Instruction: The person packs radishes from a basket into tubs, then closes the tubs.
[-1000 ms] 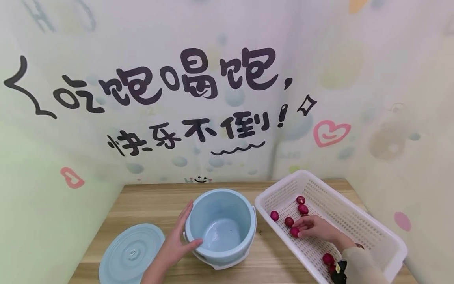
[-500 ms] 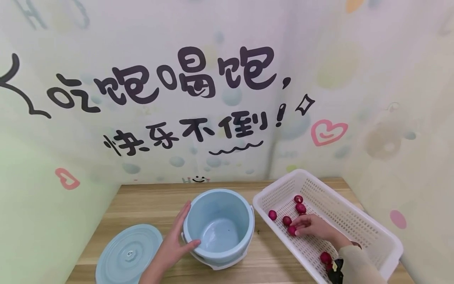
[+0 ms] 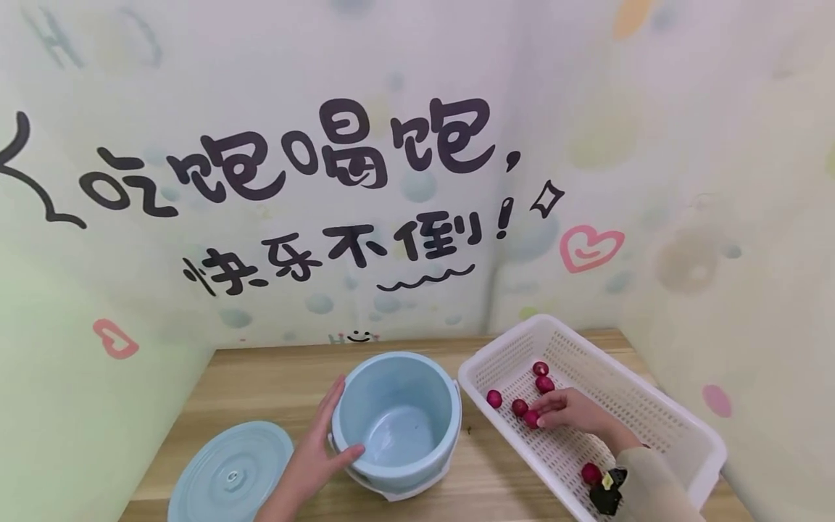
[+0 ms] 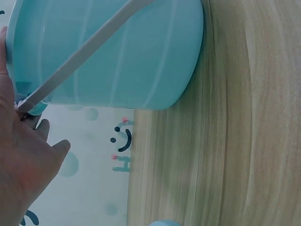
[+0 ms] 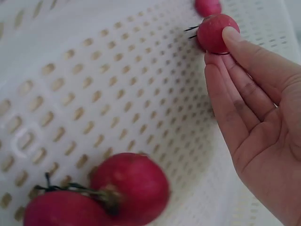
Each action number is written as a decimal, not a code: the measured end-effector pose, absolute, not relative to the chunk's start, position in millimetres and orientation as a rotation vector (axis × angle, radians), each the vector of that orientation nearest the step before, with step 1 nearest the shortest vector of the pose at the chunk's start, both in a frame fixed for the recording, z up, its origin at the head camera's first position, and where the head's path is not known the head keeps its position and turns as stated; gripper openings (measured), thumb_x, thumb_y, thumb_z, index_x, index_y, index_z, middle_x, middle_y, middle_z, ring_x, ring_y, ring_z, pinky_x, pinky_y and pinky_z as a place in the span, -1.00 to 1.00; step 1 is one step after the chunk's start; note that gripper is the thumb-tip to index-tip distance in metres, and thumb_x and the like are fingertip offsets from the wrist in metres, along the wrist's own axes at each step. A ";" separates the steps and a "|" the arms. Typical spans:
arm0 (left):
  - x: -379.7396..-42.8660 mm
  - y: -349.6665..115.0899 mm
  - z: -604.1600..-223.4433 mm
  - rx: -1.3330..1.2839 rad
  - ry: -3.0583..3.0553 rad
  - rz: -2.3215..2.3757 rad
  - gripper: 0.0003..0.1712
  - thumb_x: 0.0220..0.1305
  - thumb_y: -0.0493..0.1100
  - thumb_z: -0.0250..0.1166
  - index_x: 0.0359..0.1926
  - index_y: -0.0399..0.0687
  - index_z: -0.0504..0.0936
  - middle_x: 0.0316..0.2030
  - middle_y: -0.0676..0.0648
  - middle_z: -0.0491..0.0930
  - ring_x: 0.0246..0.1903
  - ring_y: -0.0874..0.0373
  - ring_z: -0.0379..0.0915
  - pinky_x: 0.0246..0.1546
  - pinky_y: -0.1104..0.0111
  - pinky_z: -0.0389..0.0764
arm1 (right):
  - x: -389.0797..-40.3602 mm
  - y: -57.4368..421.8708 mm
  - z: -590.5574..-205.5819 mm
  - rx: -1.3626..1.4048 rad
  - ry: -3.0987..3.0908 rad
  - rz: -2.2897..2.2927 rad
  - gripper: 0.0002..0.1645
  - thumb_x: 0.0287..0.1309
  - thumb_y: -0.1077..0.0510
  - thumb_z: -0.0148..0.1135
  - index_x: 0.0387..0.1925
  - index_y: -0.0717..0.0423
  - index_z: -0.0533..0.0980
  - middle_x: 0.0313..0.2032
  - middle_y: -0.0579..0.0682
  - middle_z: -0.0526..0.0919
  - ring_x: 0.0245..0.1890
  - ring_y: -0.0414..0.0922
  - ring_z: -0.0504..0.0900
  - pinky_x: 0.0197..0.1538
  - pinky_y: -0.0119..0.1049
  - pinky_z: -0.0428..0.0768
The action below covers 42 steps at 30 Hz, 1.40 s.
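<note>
A light blue bucket (image 3: 391, 384) stands upright and uncovered on the table, its inside showing no contents. My left hand (image 3: 309, 460) grips its left rim, the thumb over the edge and the fingers along the outside. In the left wrist view, the pale handle (image 4: 80, 56) hangs slantwise across the bucket's side. Inside the white perforated basket (image 3: 678, 435), my right hand (image 3: 580, 413) pinches a red radish (image 5: 217, 32) between thumb and fingertips. Several other radishes lie in the basket; one, a round radish (image 3: 519, 407), sits right beside the pinched one.
The blue round lid (image 3: 225, 471) lies on the wooden table (image 3: 274, 377) to the left of the bucket. Nearer in the basket are more radishes (image 5: 134, 188) with short green stems, partly behind the right sleeve (image 3: 652, 486). A printed wall (image 3: 417, 304) closes off the back.
The head view has shifted slightly. My right hand and the pinched radish have moved a little toward the basket's far end; my left hand stays on the bucket's rim.
</note>
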<state>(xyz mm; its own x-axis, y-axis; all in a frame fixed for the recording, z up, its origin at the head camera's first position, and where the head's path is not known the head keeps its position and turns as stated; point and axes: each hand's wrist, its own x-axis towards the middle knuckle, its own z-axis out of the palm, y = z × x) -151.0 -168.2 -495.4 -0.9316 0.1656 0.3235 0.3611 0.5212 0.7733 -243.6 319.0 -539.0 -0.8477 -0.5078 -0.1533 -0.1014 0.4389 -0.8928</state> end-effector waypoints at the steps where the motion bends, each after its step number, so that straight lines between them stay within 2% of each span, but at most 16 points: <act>1: -149.7 -169.4 -496.2 -0.446 -2.548 -1.372 0.18 0.00 -0.04 0.54 0.57 0.02 0.07 0.55 -0.22 0.05 0.38 0.70 -0.27 0.26 -0.40 0.26 | -244.3 318.0 -537.6 -0.518 2.308 -1.377 -0.61 0.21 0.19 0.33 -0.01 0.38 0.61 -0.15 0.23 0.77 -0.27 -0.37 0.69 -0.20 -0.46 0.65; 4: -149.4 -170.8 -498.5 -0.458 -2.538 -1.364 0.18 0.01 -0.04 0.54 0.57 0.02 0.05 0.55 -0.22 0.05 0.40 0.68 -0.26 0.25 -0.40 0.26 | -243.9 316.1 -530.8 -0.482 2.348 -1.368 -0.61 0.19 0.17 0.35 -0.01 0.35 0.62 -0.14 0.23 0.77 -0.26 -0.37 0.68 -0.19 -0.49 0.64; 10: -156.3 -168.1 -494.1 -0.454 -2.522 -1.392 0.18 0.02 -0.05 0.53 0.57 0.04 0.05 0.56 -0.18 0.04 0.43 0.61 -0.24 0.28 -0.39 0.23 | -244.0 311.2 -513.8 -0.428 2.392 -1.380 -0.56 0.24 0.11 0.33 0.05 0.33 0.59 -0.12 0.18 0.77 -0.19 -0.27 0.72 -0.09 -0.39 0.69; 17: -159.3 -164.9 -493.2 -0.459 -2.499 -1.397 0.17 0.00 -0.04 0.52 0.57 0.04 0.06 0.56 -0.14 0.06 0.52 0.23 -0.10 0.29 -0.38 0.25 | -241.6 305.9 -492.0 -0.421 2.395 -1.445 -0.53 0.23 0.14 0.33 0.05 0.42 0.56 -0.10 0.27 0.74 -0.21 -0.29 0.72 -0.06 -0.27 0.75; 21: -158.3 -162.6 -497.8 -0.448 -2.453 -1.415 0.18 -0.01 -0.03 0.51 0.57 0.05 0.06 0.55 -0.18 0.08 0.49 0.42 -0.14 0.29 -0.38 0.23 | -241.1 301.4 -485.7 -0.404 2.416 -1.461 -0.51 0.23 0.13 0.34 0.06 0.43 0.56 -0.11 0.24 0.75 -0.25 -0.29 0.72 -0.12 -0.27 0.75; 24: -156.7 -161.1 -501.6 -0.448 -2.415 -1.418 0.18 -0.01 -0.01 0.51 0.57 0.01 0.07 0.54 -0.24 0.10 0.44 0.57 -0.18 0.29 -0.37 0.22 | -240.8 296.6 -481.3 -0.410 2.461 -1.455 -0.52 0.22 0.11 0.35 0.05 0.40 0.58 -0.13 0.18 0.77 -0.25 -0.34 0.71 -0.17 -0.37 0.72; 27: -154.1 -160.1 -503.7 -0.424 -2.408 -1.403 0.17 -0.02 0.00 0.51 0.56 0.01 0.08 0.53 -0.24 0.12 0.42 0.60 -0.17 0.30 -0.34 0.23 | -239.4 290.6 -475.6 -0.427 2.483 -1.458 -0.54 0.21 0.10 0.36 0.03 0.36 0.60 -0.12 0.19 0.78 -0.23 -0.41 0.70 -0.17 -0.46 0.67; 30: -149.6 -159.9 -504.9 -0.363 -2.435 -1.388 0.18 -0.04 0.00 0.53 0.56 0.07 0.10 0.53 -0.18 0.14 0.46 0.49 -0.10 0.33 -0.30 0.24 | -236.9 282.4 -468.7 -0.447 2.483 -1.462 -0.55 0.20 0.10 0.37 0.03 0.33 0.61 -0.12 0.20 0.77 -0.19 -0.42 0.70 -0.13 -0.48 0.65; 36: -143.5 -160.6 -504.9 -0.261 -2.486 -1.349 0.19 -0.05 0.02 0.55 0.56 0.19 0.10 0.53 -0.09 0.16 0.48 0.04 0.05 0.35 -0.26 0.28 | -233.7 260.0 -452.9 -0.484 2.488 -1.464 -0.55 0.20 0.08 0.37 0.03 0.29 0.62 -0.12 0.14 0.78 -0.17 -0.41 0.70 -0.07 -0.51 0.63; 42: -142.7 -160.8 -502.2 -0.247 -2.482 -1.321 0.18 -0.07 0.02 0.57 0.55 0.16 0.14 0.51 -0.10 0.20 0.45 -0.09 0.12 0.34 -0.21 0.32 | -230.9 239.3 -439.1 -0.491 2.510 -1.441 -0.57 0.20 0.05 0.38 0.02 0.24 0.64 -0.14 0.09 0.80 -0.17 -0.36 0.72 -0.05 -0.54 0.61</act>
<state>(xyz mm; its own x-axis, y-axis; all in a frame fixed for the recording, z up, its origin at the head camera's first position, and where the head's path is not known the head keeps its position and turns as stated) -142.7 -160.8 -502.2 -0.9345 0.0031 0.3559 0.2969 0.5581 0.7748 -230.9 239.3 -439.1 -0.9235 -0.3834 -0.0124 -0.1826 0.4680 -0.8646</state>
